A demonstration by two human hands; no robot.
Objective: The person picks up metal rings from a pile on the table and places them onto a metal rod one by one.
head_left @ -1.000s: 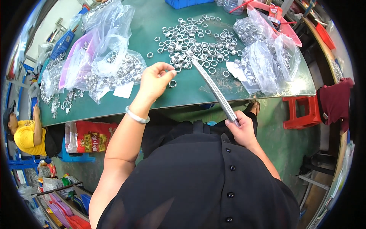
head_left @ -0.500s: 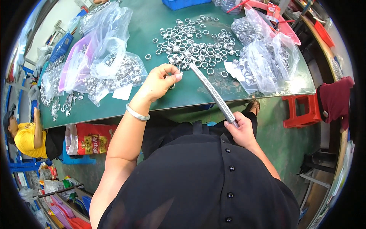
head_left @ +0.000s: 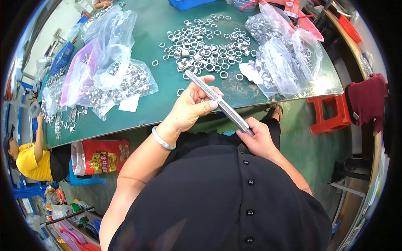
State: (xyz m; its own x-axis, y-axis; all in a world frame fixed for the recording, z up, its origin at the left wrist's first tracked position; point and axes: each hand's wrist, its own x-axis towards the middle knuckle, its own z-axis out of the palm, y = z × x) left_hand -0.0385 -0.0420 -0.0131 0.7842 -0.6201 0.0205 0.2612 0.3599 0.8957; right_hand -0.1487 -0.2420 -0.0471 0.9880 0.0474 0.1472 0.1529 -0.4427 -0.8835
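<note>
A tapered grey ring mandrel (head_left: 234, 115) with a scale along it slants up and leftward over the table's near edge. My right hand (head_left: 257, 136) is wrapped round its thick lower end. Against its middle, the thumb and fingers of my left hand (head_left: 190, 106) pinch what looks like a small metal ring (head_left: 218, 99) on the stick, partly hidden by the fingertips. Beyond the mandrel's tip spreads a pile of loose silver rings (head_left: 209, 50) on the green table (head_left: 146, 46). One single ring (head_left: 180, 92) lies beside my left hand.
Clear bags of rings (head_left: 130, 83) and a purple tray (head_left: 69, 85) lie left; more bagged rings (head_left: 284, 62) lie right, by a pink basin (head_left: 312, 29). A red stool (head_left: 328, 115) stands at the right. A co-worker in yellow (head_left: 31, 161) sits far left.
My left hand has moved right and down from beside the stick, bringing a ring to the mandrel's middle. The mandrel has shifted slightly left, still in my right hand.
</note>
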